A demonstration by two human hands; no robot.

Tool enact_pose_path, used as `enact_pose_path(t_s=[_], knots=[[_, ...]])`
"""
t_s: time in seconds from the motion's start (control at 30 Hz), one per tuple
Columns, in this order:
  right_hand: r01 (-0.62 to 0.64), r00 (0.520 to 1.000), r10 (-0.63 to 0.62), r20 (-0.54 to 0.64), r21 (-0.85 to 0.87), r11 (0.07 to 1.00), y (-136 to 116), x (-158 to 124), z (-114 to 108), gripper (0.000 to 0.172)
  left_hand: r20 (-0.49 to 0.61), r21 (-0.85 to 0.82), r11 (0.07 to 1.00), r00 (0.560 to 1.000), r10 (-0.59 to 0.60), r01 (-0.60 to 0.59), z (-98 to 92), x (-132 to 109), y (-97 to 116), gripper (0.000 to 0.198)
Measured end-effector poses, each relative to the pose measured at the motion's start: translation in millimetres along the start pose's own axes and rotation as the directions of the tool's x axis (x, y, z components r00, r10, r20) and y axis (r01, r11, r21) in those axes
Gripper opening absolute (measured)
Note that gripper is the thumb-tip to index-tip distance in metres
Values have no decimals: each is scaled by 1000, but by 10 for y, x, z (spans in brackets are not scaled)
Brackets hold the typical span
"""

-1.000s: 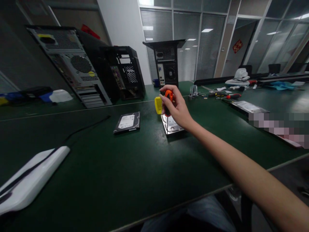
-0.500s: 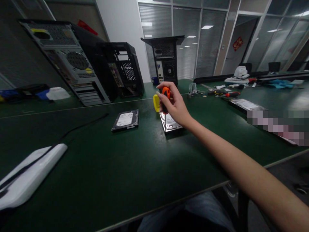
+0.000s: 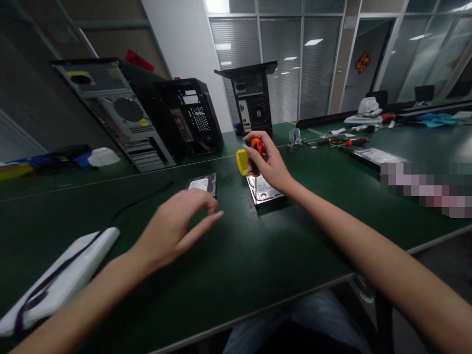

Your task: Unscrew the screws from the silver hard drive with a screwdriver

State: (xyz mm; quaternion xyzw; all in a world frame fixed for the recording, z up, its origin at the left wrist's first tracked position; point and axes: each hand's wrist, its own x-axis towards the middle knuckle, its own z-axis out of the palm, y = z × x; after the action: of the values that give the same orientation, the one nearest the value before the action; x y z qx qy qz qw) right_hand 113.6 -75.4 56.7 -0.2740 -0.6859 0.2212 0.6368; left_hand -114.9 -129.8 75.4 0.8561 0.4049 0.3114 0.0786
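right hand (image 3: 271, 164) is gripping an orange-handled screwdriver (image 3: 255, 156) upright, tip down on the hard drive (image 3: 264, 191) mid-bench toward the far edge. looks like the unscrewing is underway, cover not off yet. left hand (image 3: 175, 231) hovers spread, holding nothing, near the second hard drive (image 3: 203, 183).

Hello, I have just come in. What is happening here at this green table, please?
A person sits at a green table with hard drives on it. The right hand grips an orange-handled screwdriver upright, its tip down on a bare hard drive. The left hand hovers, fingers spread, just in front of a second hard drive. A yellow object stands beside the screwdriver. Open computer cases stand along the far side.
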Motion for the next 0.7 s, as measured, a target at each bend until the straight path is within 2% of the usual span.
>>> enact_pose_path(t_s=[0.07,0.13,0.2,0.27,0.43,0.7], knots=[[-4,1000,4,5,6,1000,5,-13,-1,24,97,-99,994,995,-26,36,245,137,-115,25],[-7,1000,7,5,16,1000,10,-25,0,24,160,-270,947,978,-132,172,531,288,-259,27],[1,1000,-1,-6,32,999,17,-33,2,23,284,-391,848,924,-258,357,766,396,-378,30],[10,1000,-9,-16,47,999,24,-35,2,22,331,-447,773,886,-326,451,899,432,-432,30],[-4,1000,5,-18,52,999,21,-35,4,22,355,-488,713,861,-365,504,906,323,-361,29],[6,1000,-5,-22,32,999,16,-47,10,22,347,-517,702,870,-351,490,911,231,-313,30]])
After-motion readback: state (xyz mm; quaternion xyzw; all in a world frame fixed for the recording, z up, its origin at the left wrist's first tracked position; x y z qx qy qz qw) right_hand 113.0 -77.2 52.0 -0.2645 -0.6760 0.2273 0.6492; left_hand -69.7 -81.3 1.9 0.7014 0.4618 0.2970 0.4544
